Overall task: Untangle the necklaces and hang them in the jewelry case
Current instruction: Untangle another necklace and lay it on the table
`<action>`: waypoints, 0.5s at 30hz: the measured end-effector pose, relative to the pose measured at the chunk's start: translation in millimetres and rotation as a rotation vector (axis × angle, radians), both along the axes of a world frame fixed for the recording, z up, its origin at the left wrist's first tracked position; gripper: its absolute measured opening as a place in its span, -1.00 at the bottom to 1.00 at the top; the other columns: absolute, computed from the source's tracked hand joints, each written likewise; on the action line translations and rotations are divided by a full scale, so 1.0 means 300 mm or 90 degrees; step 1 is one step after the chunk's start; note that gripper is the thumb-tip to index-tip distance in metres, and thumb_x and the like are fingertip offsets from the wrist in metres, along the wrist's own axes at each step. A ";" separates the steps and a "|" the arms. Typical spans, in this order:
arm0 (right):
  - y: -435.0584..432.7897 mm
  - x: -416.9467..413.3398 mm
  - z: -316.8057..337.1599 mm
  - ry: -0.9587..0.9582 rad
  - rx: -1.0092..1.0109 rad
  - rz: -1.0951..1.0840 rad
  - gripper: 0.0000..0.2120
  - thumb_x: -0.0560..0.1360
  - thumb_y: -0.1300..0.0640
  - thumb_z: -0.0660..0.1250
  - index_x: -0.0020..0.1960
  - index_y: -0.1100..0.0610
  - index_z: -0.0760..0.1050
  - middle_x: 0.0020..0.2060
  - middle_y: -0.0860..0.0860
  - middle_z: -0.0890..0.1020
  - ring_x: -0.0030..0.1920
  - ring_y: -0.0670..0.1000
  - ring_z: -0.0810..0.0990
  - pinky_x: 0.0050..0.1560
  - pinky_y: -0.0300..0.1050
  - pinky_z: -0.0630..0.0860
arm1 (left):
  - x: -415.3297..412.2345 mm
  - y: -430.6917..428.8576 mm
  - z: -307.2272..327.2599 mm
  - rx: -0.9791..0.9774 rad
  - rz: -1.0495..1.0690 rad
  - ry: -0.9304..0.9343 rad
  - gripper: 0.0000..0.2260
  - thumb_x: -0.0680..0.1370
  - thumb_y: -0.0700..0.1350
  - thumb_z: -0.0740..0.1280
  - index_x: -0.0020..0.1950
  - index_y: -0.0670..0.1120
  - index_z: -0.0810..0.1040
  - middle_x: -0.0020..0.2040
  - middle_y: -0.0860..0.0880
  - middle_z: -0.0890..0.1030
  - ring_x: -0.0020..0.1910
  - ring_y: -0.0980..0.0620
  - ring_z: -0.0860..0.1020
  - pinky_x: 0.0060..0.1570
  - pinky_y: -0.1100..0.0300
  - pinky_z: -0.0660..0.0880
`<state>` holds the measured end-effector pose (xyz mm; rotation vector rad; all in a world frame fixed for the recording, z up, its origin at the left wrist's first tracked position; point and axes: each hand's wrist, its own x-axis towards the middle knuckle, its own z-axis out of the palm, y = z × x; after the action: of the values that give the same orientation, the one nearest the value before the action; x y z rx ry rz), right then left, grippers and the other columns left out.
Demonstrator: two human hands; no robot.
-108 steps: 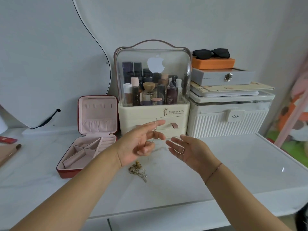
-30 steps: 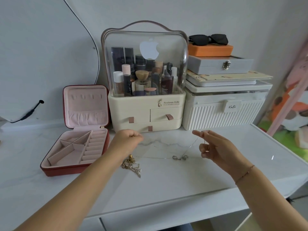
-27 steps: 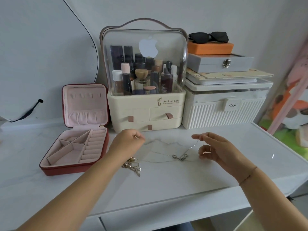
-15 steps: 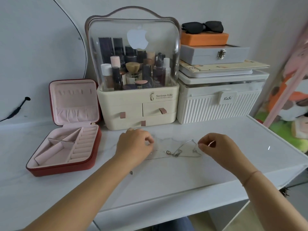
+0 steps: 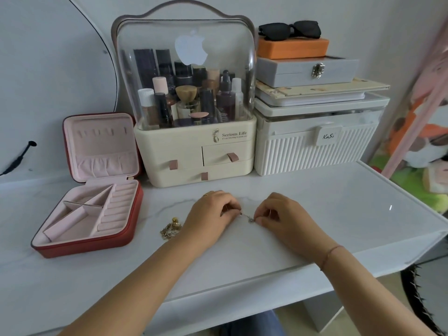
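Head view: left hand [image 5: 213,214] and right hand [image 5: 281,215] pinching thin silver necklace [image 5: 248,218] on white table [image 5: 339,202], apparently mid-untangling; gold tangle [image 5: 171,230] waiting; next, likely hanging inside open jewelry case [image 5: 97,146].

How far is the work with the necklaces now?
Done: the red jewelry case stands open; nothing hangs on its lid hooks. In hand: the left hand and right hand pinch a thin silver necklace low over the white tabletop. Left: the gold chain pile lies untouched, and all hanging remains.
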<state>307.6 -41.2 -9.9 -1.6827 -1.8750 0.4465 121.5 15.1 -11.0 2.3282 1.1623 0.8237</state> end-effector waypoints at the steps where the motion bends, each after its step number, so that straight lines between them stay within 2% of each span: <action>1: 0.001 -0.001 -0.003 -0.003 0.004 0.004 -0.88 0.49 0.17 0.38 -0.18 -0.02 0.56 -0.18 -0.12 0.51 -0.15 -0.19 0.46 -0.13 -0.46 0.33 | -0.004 0.000 0.001 -0.008 0.010 -0.036 -0.96 0.51 -0.17 0.39 -0.09 -0.04 0.62 -0.12 0.09 0.58 -0.16 0.16 0.47 -0.10 0.29 0.39; 4: 0.003 -0.005 -0.002 0.020 0.011 0.000 -0.83 0.51 0.19 0.35 -0.19 -0.05 0.50 -0.18 -0.11 0.53 -0.15 -0.16 0.48 -0.14 -0.43 0.34 | -0.016 -0.001 0.004 -0.068 0.018 -0.159 -0.89 0.53 -0.21 0.37 -0.10 0.01 0.61 -0.14 0.11 0.60 -0.19 0.22 0.49 -0.16 0.42 0.38; 7: 0.019 -0.026 0.003 0.106 0.035 -0.019 -0.86 0.51 0.19 0.36 -0.10 -0.05 0.54 -0.16 -0.07 0.57 -0.16 -0.13 0.50 -0.15 -0.38 0.37 | -0.022 0.003 0.003 -0.135 0.013 -0.231 -0.84 0.53 -0.21 0.38 -0.12 0.07 0.60 -0.20 0.15 0.61 -0.21 0.23 0.51 -0.15 0.41 0.41; 10: 0.048 -0.062 0.027 0.207 0.013 0.004 -0.86 0.51 0.18 0.38 0.01 -0.02 0.60 -0.15 -0.08 0.60 -0.22 -0.24 0.51 -0.18 -0.43 0.38 | -0.023 0.004 0.005 -0.159 0.008 -0.262 -0.84 0.52 -0.22 0.39 -0.12 0.07 0.62 -0.24 0.19 0.61 -0.22 0.22 0.52 -0.15 0.39 0.43; 13: 0.073 -0.091 0.033 0.207 -0.038 0.016 -0.92 0.50 0.12 0.41 -0.05 -0.05 0.61 -0.19 -0.10 0.61 -0.31 -0.29 0.51 -0.21 -0.39 0.38 | -0.028 -0.004 0.016 -0.170 -0.006 -0.285 -0.84 0.53 -0.25 0.37 -0.12 0.02 0.62 -0.26 0.24 0.61 -0.24 0.27 0.52 -0.17 0.44 0.40; 15: 0.085 -0.095 0.019 0.186 -0.044 -0.007 -0.98 0.47 0.02 0.43 -0.11 -0.09 0.61 -0.20 -0.13 0.61 -0.30 -0.25 0.49 -0.16 -0.29 0.38 | -0.033 -0.008 0.023 -0.164 -0.009 -0.295 -0.83 0.53 -0.25 0.36 -0.12 0.02 0.62 -0.25 0.22 0.62 -0.23 0.27 0.53 -0.17 0.45 0.39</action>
<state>279.2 -15.5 -4.2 -1.5739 -1.6533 0.7179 111.5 12.7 -4.2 1.8074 0.9800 1.0657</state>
